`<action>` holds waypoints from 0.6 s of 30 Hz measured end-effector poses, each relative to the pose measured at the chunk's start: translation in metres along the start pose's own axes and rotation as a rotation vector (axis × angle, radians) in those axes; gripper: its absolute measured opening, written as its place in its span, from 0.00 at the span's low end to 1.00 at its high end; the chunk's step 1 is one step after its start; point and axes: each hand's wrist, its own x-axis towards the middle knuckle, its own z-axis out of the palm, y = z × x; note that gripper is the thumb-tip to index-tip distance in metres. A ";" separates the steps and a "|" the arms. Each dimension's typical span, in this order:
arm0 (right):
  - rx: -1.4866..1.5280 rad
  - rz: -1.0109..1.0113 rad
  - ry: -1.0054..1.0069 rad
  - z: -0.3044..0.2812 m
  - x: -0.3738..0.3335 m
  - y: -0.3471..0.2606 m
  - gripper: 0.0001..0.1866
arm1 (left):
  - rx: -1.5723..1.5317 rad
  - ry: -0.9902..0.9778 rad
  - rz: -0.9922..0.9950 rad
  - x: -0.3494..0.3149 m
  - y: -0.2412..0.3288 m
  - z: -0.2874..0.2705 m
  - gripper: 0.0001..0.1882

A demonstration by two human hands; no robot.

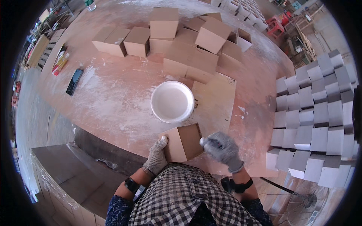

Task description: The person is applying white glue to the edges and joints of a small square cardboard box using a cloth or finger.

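Close to my body, a brown cardboard-coloured box (175, 144) is tilted above the table's near edge, and one darker side of it looks like an opening. My left hand (157, 155), in a pale knitted glove, grips its left side with the thumb on top. At the box's right edge is my right hand (222, 148), in a grey glove with dark patches. Its fingers are curled closed, and whatever they may hold is hidden. Just beyond the box stands a round white bowl (172, 101) with whitish stuff inside.
Several brown boxes (192, 60) are piled at the table's far side. A phone (74, 81) and a red-yellow packet (60, 62) lie at the left. Stacked grey-white boxes (313, 109) rise on the right, above a fan (307, 201). Plastic-wrapped boxes (75, 169) stand at lower left.
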 end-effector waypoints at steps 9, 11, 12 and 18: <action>-0.625 -0.201 0.086 0.027 0.030 0.006 0.11 | 0.004 0.036 0.063 0.003 -0.027 0.006 0.27; -0.608 -0.074 0.137 0.019 0.037 0.016 0.12 | 0.032 0.061 0.111 0.006 -0.032 0.006 0.29; -0.615 -0.109 0.133 0.016 0.031 0.021 0.13 | 0.086 0.073 0.151 0.008 -0.033 0.006 0.32; -0.674 -0.286 -0.040 0.009 -0.035 0.023 0.11 | 0.165 0.083 0.185 0.010 -0.037 -0.004 0.35</action>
